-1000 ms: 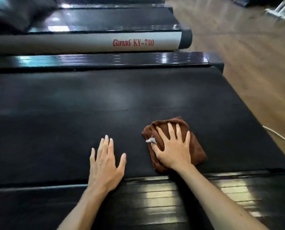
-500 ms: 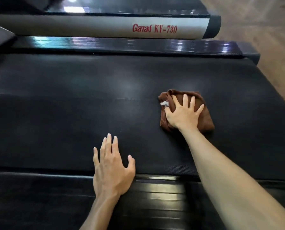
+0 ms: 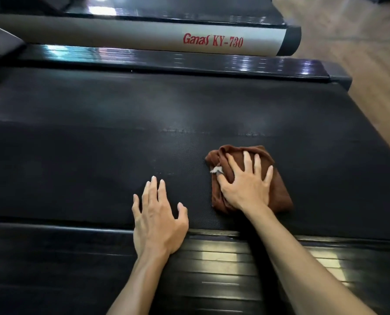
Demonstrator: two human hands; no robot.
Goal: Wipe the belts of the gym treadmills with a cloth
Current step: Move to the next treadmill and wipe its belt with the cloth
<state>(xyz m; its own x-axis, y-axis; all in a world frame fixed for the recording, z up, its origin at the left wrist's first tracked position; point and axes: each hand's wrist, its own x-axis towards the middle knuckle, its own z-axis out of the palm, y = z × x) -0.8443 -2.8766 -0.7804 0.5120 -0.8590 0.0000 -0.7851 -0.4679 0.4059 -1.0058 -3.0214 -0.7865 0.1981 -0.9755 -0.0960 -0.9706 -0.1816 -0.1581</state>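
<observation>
A wide black treadmill belt [image 3: 98, 144] fills the middle of the head view. A folded brown cloth [image 3: 278, 189] with a small white tag lies on the belt near its front edge, right of centre. My right hand [image 3: 246, 185] presses flat on the cloth with fingers spread. My left hand [image 3: 157, 214] rests palm down on the belt's front edge, fingers straight, just left of the cloth and apart from it.
A glossy black side rail [image 3: 212, 264] runs along the near edge under my forearms, another [image 3: 166, 60] along the far edge. Beyond it stands a second treadmill with a grey rail marked "Ganas KY-730" [image 3: 212, 40]. Wooden floor [image 3: 359, 53] lies to the right.
My right hand pushed the cloth away across the belt, then drew it back toward the near rail. My left hand stayed planted at the front edge.
</observation>
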